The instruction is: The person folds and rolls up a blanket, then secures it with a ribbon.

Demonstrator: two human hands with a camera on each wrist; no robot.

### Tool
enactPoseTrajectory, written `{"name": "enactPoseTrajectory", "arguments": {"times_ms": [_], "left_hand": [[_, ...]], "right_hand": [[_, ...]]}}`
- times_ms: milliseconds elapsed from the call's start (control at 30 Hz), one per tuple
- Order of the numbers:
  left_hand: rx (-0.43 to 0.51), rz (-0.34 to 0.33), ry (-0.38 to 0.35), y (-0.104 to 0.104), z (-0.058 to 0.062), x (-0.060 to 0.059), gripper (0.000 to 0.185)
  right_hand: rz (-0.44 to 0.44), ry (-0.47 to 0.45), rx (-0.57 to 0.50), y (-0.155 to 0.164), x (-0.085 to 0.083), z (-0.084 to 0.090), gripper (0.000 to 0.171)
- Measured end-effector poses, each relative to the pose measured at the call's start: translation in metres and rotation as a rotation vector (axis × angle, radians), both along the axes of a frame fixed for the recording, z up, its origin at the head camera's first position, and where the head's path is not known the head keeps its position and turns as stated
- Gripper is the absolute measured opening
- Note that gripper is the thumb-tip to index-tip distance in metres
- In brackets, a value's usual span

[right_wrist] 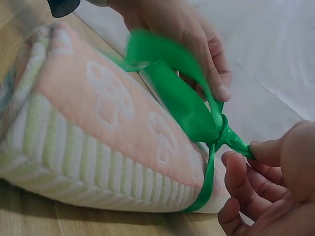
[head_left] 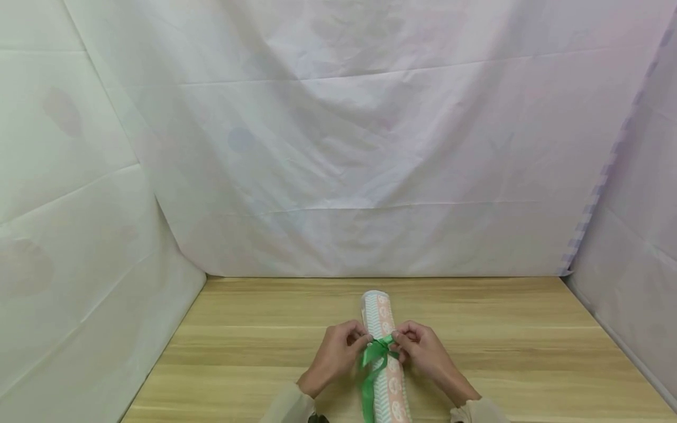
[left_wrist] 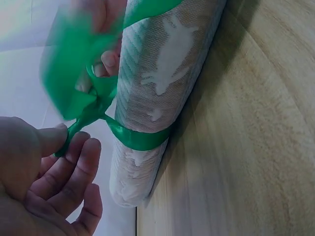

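Note:
A rolled towel (head_left: pixel 384 314) lies lengthwise at the front middle of the table, pink and striped with pale animal figures. Around its middle runs a green satin ribbon (head_left: pixel 374 352), knotted on top with a loop and hanging tails. On the left side, my left hand (head_left: pixel 338 352) pinches a piece of ribbon near the knot between thumb and fingers. My right hand (head_left: pixel 425 355) pinches another short piece on the opposite side, clearly visible between thumb and forefinger in the right wrist view. The ribbon loop (left_wrist: pixel 69 64) is blurred in the left wrist view.
The wooden table (head_left: pixel 254 341) spreads out on both sides of the towel. A pale cloth (head_left: pixel 349 153) hangs behind it, with more cloth along the left (head_left: pixel 79 247) and right (head_left: pixel 634 223) sides.

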State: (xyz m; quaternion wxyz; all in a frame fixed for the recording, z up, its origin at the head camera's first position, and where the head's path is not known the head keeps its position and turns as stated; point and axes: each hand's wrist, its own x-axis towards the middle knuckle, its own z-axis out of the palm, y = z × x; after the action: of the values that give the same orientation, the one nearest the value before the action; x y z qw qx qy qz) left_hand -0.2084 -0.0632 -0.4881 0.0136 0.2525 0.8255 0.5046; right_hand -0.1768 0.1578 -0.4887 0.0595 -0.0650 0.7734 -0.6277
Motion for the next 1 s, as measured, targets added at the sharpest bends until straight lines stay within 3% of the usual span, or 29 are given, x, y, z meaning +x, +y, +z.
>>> {"name": "enactPoseTrajectory", "arguments": {"times_ms": [300, 533, 800, 1000], "left_hand": [[-0.009, 0.004, -0.041, -0.005, 0.0, -0.003, 0.007], [-0.082, 0.016, -0.108, -0.01, -0.006, -0.006, 0.011], [-0.152, -0.006, -0.188, -0.016, -0.014, -0.011, 0.017], [-0.205, -0.024, -0.191, -0.017, -0.016, -0.013, 0.017]], "right_hand": [[-0.023, -0.01, 0.022, 0.009, 0.0, -0.002, 0.021], [-0.035, -0.031, 0.064, 0.012, 0.003, -0.005, 0.02], [0.009, -0.051, 0.121, 0.018, 0.003, -0.015, 0.019], [0.062, -0.015, 0.149, 0.021, 0.004, -0.019, 0.019]]}}
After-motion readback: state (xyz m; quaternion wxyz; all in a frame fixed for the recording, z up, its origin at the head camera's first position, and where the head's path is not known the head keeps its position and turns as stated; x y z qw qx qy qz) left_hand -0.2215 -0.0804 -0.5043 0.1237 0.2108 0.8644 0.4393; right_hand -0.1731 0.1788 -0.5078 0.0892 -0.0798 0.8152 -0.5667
